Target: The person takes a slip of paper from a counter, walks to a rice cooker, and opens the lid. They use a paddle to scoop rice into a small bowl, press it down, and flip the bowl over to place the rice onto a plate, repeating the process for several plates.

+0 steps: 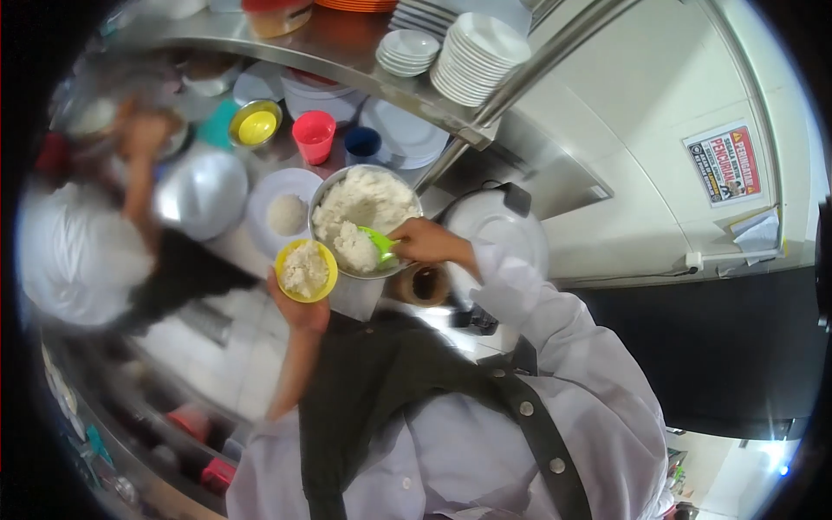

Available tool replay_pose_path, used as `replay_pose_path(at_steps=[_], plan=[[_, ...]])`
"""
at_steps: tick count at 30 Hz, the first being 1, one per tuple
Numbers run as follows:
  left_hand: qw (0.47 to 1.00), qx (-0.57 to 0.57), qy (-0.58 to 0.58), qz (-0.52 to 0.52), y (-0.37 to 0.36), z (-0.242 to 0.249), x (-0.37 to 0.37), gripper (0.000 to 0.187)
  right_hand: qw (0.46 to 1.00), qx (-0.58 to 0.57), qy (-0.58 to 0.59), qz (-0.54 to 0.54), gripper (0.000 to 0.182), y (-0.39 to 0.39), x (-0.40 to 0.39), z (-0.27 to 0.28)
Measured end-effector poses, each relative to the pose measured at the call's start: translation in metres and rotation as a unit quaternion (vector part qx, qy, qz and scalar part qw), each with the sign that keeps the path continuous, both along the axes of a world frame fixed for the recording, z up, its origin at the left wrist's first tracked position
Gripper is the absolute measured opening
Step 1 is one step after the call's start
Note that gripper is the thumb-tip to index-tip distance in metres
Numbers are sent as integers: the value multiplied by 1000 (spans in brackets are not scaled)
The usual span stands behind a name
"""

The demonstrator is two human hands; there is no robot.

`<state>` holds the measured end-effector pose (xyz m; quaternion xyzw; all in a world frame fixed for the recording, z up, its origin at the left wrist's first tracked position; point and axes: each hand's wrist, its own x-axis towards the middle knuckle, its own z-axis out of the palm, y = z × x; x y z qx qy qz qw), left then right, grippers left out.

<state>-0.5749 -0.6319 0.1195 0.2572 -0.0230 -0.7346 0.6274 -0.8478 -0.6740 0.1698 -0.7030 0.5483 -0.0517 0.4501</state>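
My left hand [299,308] is closed around a yellow bowl [330,276] that has rice [304,269] in it. In my right hand [421,240] is the handle of a green rice scoop [379,242], its blade loaded with a clump of rice [354,248]. That clump is over the near part of a large metal bowl [419,198] of rice, to the right of the yellow bowl. A white plate [262,192] bearing a rounded mound of rice [287,214] lies left of the metal bowl.
Behind stand a red cup [314,136], a dark blue cup [363,146] and a metal bowl with a yellow bowl inside [256,126]. Stacked white dishes [479,59] sit on a steel shelf [347,54]. A co-worker [87,247] is at the left. A round white lid [511,234] is at the right.
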Motion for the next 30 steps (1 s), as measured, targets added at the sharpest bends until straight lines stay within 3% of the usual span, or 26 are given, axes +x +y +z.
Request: replay_pose_path(at_steps=[2,3,6,8,9,11,14,17,21,22,24,25,26,27,29,30], plan=[[1000,14,3,1,0,13,-4,58,984,145,-46,-94,32,5,-3,22],[1000,11,-4,0,-2,16,-6,58,984,142,-53,-94,32,7,-6,28],[999,4,-38,-23,-6,25,-25,56,980,101,-77,-153,25,20,-15,41],[992,26,-110,-63,-12,38,-45,54,986,-123,-48,-105,26,31,-17,53],[992,16,-96,-84,-16,33,-53,53,984,-127,-51,-112,26,38,-13,62],[988,-1,-117,-101,-21,36,-75,55,949,-246,176,-87,34,54,3,75],[980,-20,-157,-120,-32,27,-96,58,924,-248,275,-91,45,82,39,66],[956,-27,-266,-120,-38,20,-106,57,904,-285,285,-145,50,103,76,48],[952,-48,-259,-156,-40,0,-105,58,914,-277,253,-153,55,103,68,43],[909,-126,-374,-136,-38,-2,-105,62,923,-276,232,-131,58,101,57,47],[845,-205,-481,-112,-40,-1,-104,66,931,-277,211,-109,61,95,34,48],[947,-103,-283,-112,-42,19,-106,57,934,-270,181,-148,64,90,22,44],[977,-52,-175,-110,-43,23,-105,53,936,-261,151,-183,68,85,10,40],[993,6,-67,-97,-44,28,-104,51,937,-262,150,-178,68,80,-2,46],[992,-5,-25,-120,-44,20,-95,51,932,-274,-73,-228,62,66,-20,60],[992,-9,-13,-128,-43,15,-91,52,931,-273,-75,-228,62,52,-27,61]])
